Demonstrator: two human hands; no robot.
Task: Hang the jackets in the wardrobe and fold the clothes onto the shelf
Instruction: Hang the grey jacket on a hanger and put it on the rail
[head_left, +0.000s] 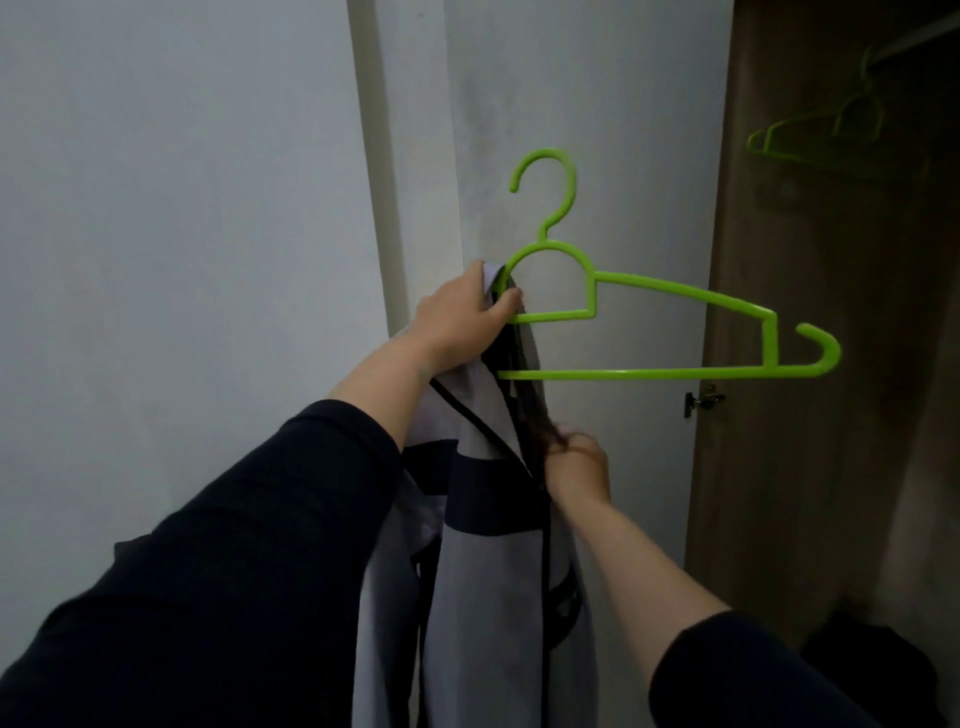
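A bright green plastic hanger (670, 296) is held up in front of the white wall, hook upward. My left hand (460, 317) grips its left end together with the top of a grey jacket with dark bands (488, 519). The jacket hangs straight down from that end; the hanger's right arm is bare. Lower down, my right hand (576, 465) holds the jacket's dark inner edge, with its fingers tucked into the fabric.
The open wooden wardrobe door (779, 415) stands at the right, with a small latch (701, 401). Inside, more green hangers (821, 130) hang from a rail at the top right. Dark clothing (872, 670) lies low in the wardrobe. White wall fills the left.
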